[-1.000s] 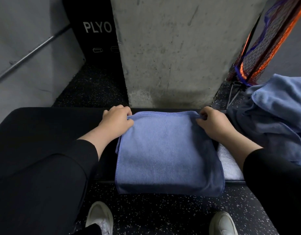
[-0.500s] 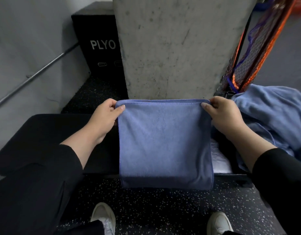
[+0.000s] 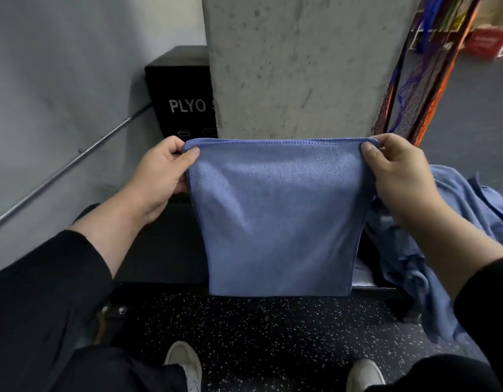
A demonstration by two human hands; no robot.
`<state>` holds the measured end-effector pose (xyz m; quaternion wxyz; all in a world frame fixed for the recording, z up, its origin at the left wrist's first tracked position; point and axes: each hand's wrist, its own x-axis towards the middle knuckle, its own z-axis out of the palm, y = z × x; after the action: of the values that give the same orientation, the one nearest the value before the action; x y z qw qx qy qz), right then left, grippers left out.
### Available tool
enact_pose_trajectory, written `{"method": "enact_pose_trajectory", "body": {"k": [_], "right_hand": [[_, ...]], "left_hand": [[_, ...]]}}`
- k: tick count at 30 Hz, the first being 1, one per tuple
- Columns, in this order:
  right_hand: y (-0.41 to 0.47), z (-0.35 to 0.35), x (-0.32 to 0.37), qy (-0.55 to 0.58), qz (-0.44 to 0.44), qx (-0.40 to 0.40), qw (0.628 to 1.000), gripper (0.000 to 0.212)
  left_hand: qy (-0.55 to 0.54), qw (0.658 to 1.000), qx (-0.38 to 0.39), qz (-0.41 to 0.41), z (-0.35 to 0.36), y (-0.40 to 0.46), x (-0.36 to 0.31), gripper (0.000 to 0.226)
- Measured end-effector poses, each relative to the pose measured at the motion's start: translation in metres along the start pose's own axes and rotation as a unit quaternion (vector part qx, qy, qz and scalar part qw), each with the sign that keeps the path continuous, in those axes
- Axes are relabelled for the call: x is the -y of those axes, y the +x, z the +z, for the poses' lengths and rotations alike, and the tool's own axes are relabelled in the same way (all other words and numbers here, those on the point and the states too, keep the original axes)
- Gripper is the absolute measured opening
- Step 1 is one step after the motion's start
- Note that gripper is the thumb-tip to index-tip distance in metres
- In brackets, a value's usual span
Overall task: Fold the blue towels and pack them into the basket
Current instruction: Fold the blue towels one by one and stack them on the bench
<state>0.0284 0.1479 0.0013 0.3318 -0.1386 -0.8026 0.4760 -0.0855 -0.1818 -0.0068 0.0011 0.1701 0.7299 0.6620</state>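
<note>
Item: one blue towel (image 3: 275,219), already folded at least once, held up in the air in front of a concrete pillar (image 3: 295,66). Left hand (image 3: 159,176) pinches the top left corner between thumb and fingers; right hand (image 3: 397,174) pinches the top right corner likewise. The stitched top edge is drawn taut and level between them; the lower fold hangs free above the near edge of the black table (image 3: 165,250). Also present: a loose heap of blue towels (image 3: 457,222) to the right, unfolded; a black box marked PLYO (image 3: 185,106) behind left; speckled floor (image 3: 273,329) below. Basket: not identifiable in view. Step in hand, as judged: mid-fold of a single towel. Next move probably calls for bringing the two corners together or laying the towel flat for another fold, keeping edges aligned.
</note>
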Motion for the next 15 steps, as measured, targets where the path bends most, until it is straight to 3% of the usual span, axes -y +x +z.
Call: {"method": "enact_pose_trajectory", "body": {"k": [8,11,15], "right_hand": [[0.013,-0.009,0.010,0.057,0.009,0.018,0.998,0.017],[0.039,0.008,0.009,0.048,0.010,0.025,0.998,0.020],[0.090,0.053,-0.021,-0.054,0.027,0.030,0.998,0.019]], "left_hand": [[-0.079,0.993,0.079,-0.046,-0.011,0.012,-0.017,0.023],[-0.076,0.994,0.049,-0.066,-0.010,0.042,-0.010,0.022],[0.010,0.993,-0.031,-0.110,0.002,0.097,0.027,0.009]]}}
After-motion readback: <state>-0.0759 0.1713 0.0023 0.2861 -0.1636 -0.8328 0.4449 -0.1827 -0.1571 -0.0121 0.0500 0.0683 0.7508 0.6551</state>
